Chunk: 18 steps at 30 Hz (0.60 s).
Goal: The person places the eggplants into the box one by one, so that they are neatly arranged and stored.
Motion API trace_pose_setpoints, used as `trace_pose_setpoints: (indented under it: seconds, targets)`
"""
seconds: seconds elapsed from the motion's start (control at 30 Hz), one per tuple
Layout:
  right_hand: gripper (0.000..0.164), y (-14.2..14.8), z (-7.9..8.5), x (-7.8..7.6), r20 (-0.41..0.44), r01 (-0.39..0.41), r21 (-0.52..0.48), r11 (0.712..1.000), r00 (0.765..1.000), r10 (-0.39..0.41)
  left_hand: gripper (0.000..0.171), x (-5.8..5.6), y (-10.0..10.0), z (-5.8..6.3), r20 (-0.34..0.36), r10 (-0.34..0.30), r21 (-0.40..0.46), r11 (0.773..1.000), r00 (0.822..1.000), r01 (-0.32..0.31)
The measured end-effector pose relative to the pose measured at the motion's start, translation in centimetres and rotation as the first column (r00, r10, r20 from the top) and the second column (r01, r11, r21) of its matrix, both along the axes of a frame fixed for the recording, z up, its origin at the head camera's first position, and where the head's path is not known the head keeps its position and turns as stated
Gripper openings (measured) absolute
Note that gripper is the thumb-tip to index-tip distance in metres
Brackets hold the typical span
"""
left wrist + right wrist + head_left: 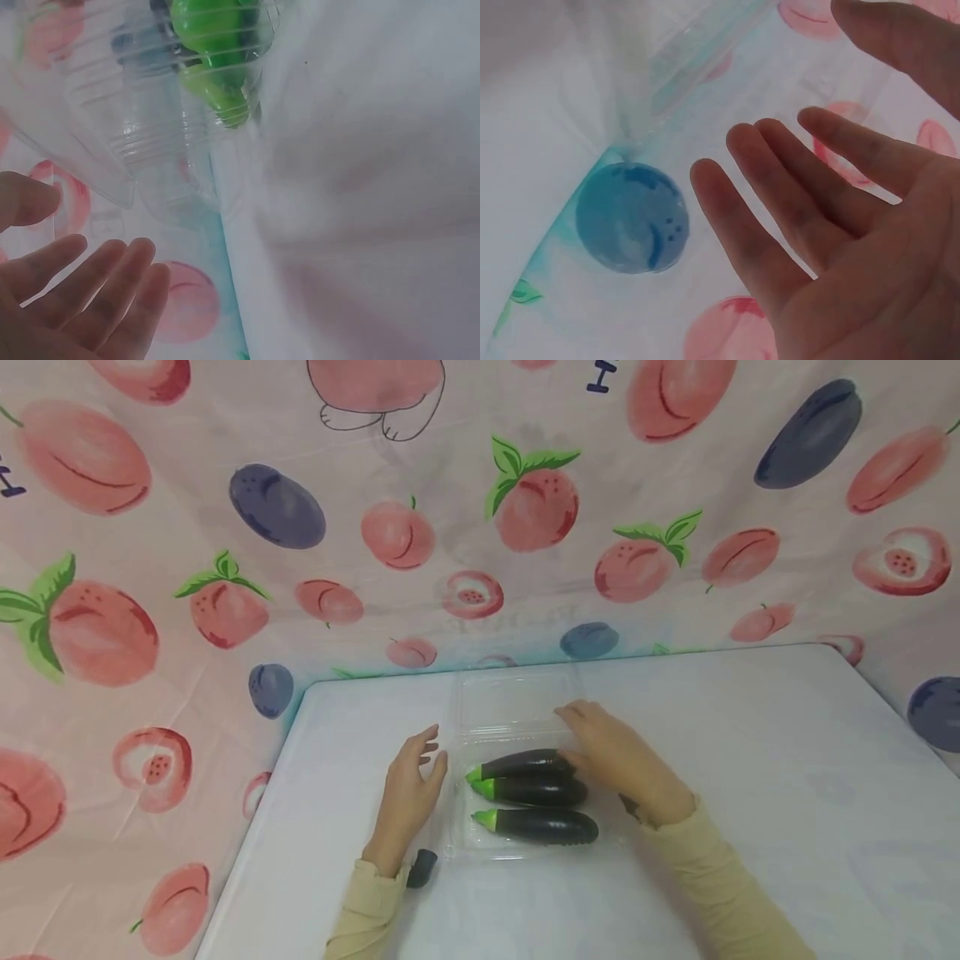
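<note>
Three dark eggplants with green caps lie side by side in a clear plastic clamshell container: a far eggplant, a middle eggplant and a near eggplant. The container's lid is folded back, away from the person. Beside the left wall hovers my left hand, fingers extended and apart, holding nothing. My right hand reaches over the container's right side, its fingers near the lid's right edge. In the right wrist view those fingers are straight and spread. Green eggplant caps show through the ridged plastic in the left wrist view.
The container stands on a white table. Behind the table and at its sides hangs a pink cloth printed with fruit. A dark wrist device shows at the left cuff.
</note>
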State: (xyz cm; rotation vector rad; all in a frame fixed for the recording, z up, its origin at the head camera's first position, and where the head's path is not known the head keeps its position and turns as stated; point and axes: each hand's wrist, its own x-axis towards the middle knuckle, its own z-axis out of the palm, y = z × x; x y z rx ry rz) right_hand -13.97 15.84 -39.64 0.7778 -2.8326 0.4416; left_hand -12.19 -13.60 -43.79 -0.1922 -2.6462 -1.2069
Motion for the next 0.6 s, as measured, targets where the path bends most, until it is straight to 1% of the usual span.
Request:
trace_pose_setpoints:
  seconds: [0.1, 0.23, 0.3, 0.43, 0.6]
  targets:
    - [0.052, 0.4, -0.3, -0.3, -0.011, 0.013, -0.021, 1.0, 1.0, -0.013, 0.041, -0.3, 0.0, -0.2, 0.0, -0.001, 0.01, 1.0, 1.0, 0.001]
    - [0.052, 1.0, -0.6, -0.8, -0.037, 0.03, -0.055, 0.998, 0.999, -0.032, 0.041, -0.8, -0.1, -0.4, -0.02, -0.011, 0.019, 1.0, 1.0, 0.011]
    - [0.053, 1.3, -0.9, -1.1, -0.037, 0.044, -0.067, 0.997, 0.998, -0.046, 0.041, -1.0, -0.1, -0.5, -0.024, -0.016, 0.03, 0.999, 1.0, 0.017]
    - [0.054, 1.7, -1.5, -1.6, -0.017, 0.073, -0.079, 0.994, 0.997, -0.075, 0.04, -1.7, -0.2, -0.7, -0.012, -0.021, 0.05, 0.999, 1.0, 0.022]
    - [0.054, 2.2, -2.2, -2.2, 0.039, 0.118, -0.113, 0.986, 0.993, -0.114, 0.04, -2.4, -0.1, -1.0, 0.024, -0.029, 0.087, 0.996, 0.999, 0.027]
